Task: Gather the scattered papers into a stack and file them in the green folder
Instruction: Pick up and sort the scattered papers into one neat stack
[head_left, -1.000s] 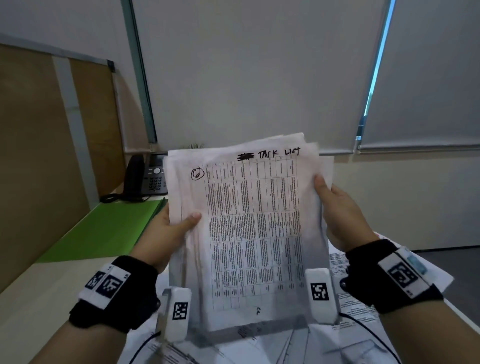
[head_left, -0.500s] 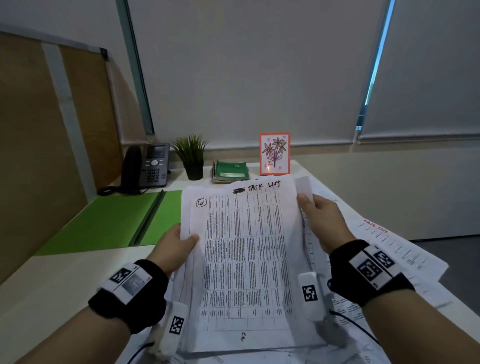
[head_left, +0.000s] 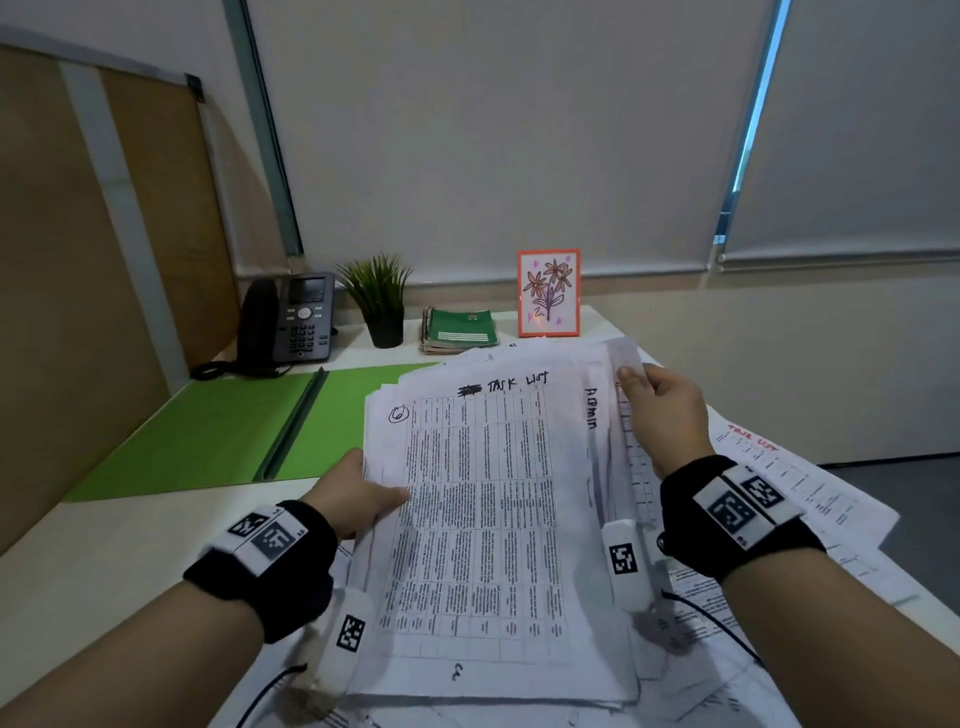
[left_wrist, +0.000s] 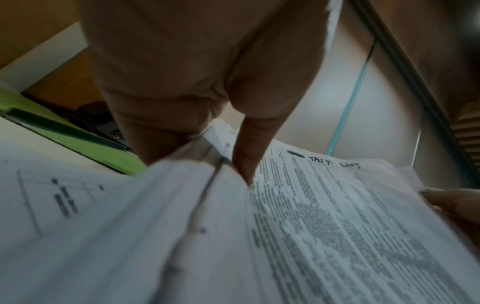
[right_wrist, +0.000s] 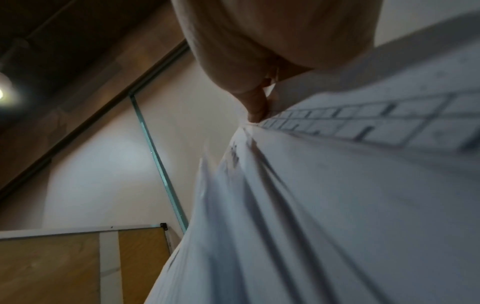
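**White sheaf squared up, green folder waiting**

White paper fills the near view: the stack of papers (head_left: 483, 525) is held between both hands, its near edge low over loose sheets (head_left: 691, 691) on the surface (head_left: 78, 582). The left hand (head_left: 358, 499) clamps the left edge, thumb on top of the "TASK LIST" page; the left wrist view shows that thumb (left_wrist: 249, 156) pressed onto the print with fingers beneath. The right hand (head_left: 670, 415) pinches the far right corner, thumb over, fingers behind. The edges aren't flush; a page marked "ADMIN" juts out on the right.

By the look of it, this is the squaring-up step, gathering not yet finished: more scattered papers (head_left: 810, 483) lie fanned beyond the right wrist. The next move calls for collecting those, or carrying the bundle left and forward.

Further out, the green folder (head_left: 223, 431) lies open and flat, nothing on it, clear approach from the stack.

Along the back edge: a desk phone (head_left: 296, 319) with its cord just beside the folder, a potted plant (head_left: 379, 301), green notebooks (head_left: 460, 330) and a flower picture (head_left: 549, 293). None blocks the path.
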